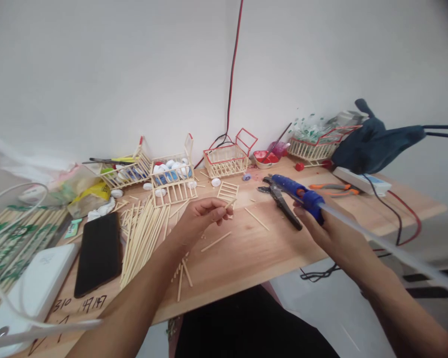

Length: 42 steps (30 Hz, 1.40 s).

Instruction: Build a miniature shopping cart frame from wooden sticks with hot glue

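Observation:
My left hand [201,219] pinches a short wooden stick [230,203] between thumb and fingertips, above the middle of the table. Just behind it lies a small ladder-like frame of sticks [228,190]. In my right hand [332,231] is a blue hot glue gun [296,191], its nozzle pointing left and away from me. A long translucent glue stick [392,251] runs out of its rear toward the lower right. Dark-handled cutting pliers [281,201] lie beneath and left of the gun. Loose sticks [216,242] are scattered near my left hand.
Small stick-built carts [226,161] line the wall, some filled. A bundle of sticks [144,238], a black phone [99,253] and a white power bank [41,283] lie left. Orange-handled pliers [336,189], a power strip [362,180] and a dark cloth bag [373,141] lie right.

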Motion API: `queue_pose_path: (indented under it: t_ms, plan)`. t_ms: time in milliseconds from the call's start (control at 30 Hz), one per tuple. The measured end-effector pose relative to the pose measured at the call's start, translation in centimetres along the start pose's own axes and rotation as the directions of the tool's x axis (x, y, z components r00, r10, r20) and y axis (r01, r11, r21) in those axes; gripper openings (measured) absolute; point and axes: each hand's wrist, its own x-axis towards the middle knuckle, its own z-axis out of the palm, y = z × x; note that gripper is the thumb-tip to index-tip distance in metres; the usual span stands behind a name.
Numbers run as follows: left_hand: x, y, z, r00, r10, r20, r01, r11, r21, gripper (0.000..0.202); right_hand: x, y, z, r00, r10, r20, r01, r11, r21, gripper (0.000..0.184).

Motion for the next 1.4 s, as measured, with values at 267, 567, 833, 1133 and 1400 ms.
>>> queue_pose_path:
  t_ms: [267,567,833,1133,1400]
  plan:
    - [0.3,-0.1,-0.5,0.986,-0.047,-0.162,0.017,0.984,-0.180,0.020,1.9,10.4,-0.6,0.999,-0.046,0.009,0.046,0.952,-0.301,0.029]
    - [0.2,-0.5,-0.6,0.983,-0.154,-0.102,0.156,0.988,0.006,0.027,3.4,19.4,-2.5,0.993,0.041,0.107,0.017,0.869,-0.495,0.042]
    - [0.2,-0.4,-0.1,0.981,-0.195,-0.011,0.195,0.980,0.035,0.028,4.0,18.6,-1.4,0.976,0.006,0.219,0.077,0.926,-0.370,0.044]
    - [0.3,-0.4,0.0,0.978,-0.203,-0.044,0.201,0.979,-0.039,0.033,3.7,17.3,-3.8,0.989,0.025,0.147,0.037,0.914,-0.403,0.045]
    - [0.0,-0.4,0.1,0.970,-0.244,-0.021,0.245,0.968,0.051,0.036,2.9,2.7,-0.9,0.892,-0.416,-0.179,0.401,0.909,-0.115,0.024]
